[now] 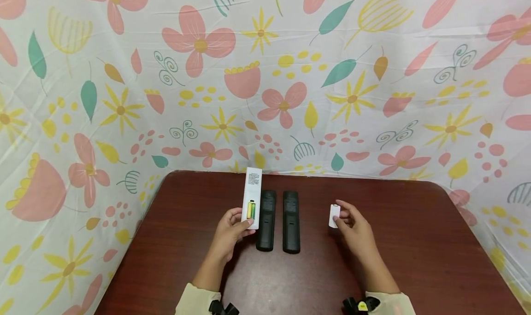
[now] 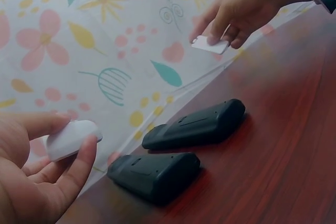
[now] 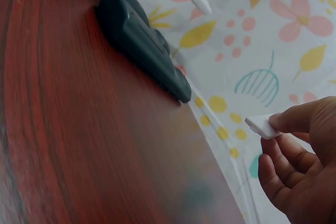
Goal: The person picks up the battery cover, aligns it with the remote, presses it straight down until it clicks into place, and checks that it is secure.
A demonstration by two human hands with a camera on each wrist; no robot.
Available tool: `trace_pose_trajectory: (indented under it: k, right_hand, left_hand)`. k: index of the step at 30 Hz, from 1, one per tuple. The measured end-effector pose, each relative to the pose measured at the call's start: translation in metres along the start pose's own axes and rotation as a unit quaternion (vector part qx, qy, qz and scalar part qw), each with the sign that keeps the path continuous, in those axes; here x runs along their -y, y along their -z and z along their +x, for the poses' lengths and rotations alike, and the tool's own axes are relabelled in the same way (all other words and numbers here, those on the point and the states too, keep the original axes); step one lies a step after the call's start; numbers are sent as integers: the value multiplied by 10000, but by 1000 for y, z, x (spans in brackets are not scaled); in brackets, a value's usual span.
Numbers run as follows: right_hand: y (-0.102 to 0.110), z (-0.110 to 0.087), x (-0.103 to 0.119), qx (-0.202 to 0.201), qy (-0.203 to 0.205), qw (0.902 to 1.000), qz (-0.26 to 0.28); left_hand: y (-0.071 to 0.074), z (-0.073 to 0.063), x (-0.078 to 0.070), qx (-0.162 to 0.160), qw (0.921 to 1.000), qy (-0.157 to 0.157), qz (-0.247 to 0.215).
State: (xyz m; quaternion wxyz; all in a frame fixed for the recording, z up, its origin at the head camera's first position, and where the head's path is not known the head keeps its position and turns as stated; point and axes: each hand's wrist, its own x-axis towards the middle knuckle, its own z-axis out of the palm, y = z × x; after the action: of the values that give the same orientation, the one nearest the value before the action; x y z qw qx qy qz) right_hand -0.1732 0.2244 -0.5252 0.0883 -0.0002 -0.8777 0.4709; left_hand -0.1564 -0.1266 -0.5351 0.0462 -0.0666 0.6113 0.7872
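Observation:
My left hand (image 1: 229,232) holds a white remote control (image 1: 253,186) by its lower end, back side up. Its battery compartment is uncovered, and batteries (image 1: 251,210) with green and yellow wrappers show inside. In my right hand (image 1: 357,230), a small white battery cover (image 1: 334,215) is pinched between thumb and fingers, above the table. Two black remote controls lie face down side by side between the hands: the left one (image 1: 266,227) is close to the white remote, the right one (image 1: 292,227) a little apart from it.
The dark red-brown wooden table (image 1: 323,278) carries the black remotes. Behind its far edge hangs a white cloth (image 1: 290,140) printed with flowers and leaves, which also runs down the left and right sides.

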Motion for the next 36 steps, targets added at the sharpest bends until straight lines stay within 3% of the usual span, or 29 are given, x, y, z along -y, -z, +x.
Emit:
trace_pose_trajectory:
  k: [17, 29, 36]
  right_hand:
    - [-26, 4, 24, 168, 211, 9974, 667]
    - [-38, 7, 38, 374, 143, 9950, 911]
    - [-26, -4, 90, 543, 39, 9936, 991]
  left_hand:
    - [-20, -1, 5, 319, 9989, 294, -179]
    - [-32, 0, 7, 568, 9980, 262, -80]
    - [-38, -1, 7, 722, 9969, 267, -175]
